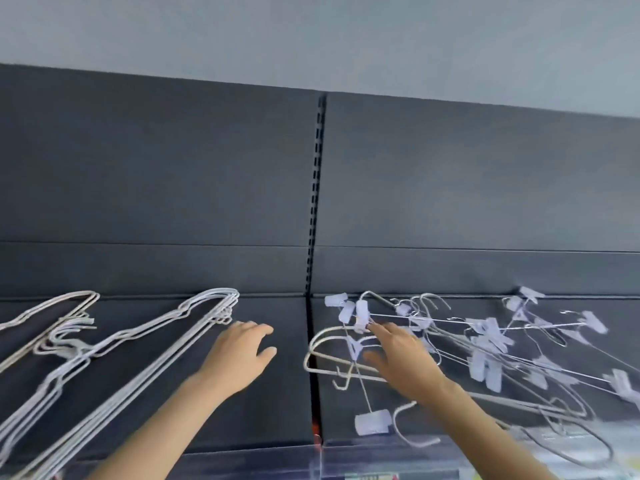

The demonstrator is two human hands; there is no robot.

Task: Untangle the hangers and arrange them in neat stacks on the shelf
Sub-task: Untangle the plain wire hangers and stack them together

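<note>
A neat stack of white wire hangers [145,344] lies on the left part of the dark shelf [277,403], with a second stack [52,327] at the far left. A tangled heap of clip hangers [491,344] covers the right part. My left hand [239,355] hovers over bare shelf just right of the stacked hangers, fingers apart and holding nothing. My right hand [398,355] reaches into the left end of the tangle, its fingertips on a clip [362,315] and a white hanger [322,355]. Whether it grips them is not clear.
A dark back panel with a slotted upright [317,188] rises behind the shelf. A clear price strip [381,455] runs along the shelf's front edge. Some hanger hooks [408,427] overhang that edge at the right.
</note>
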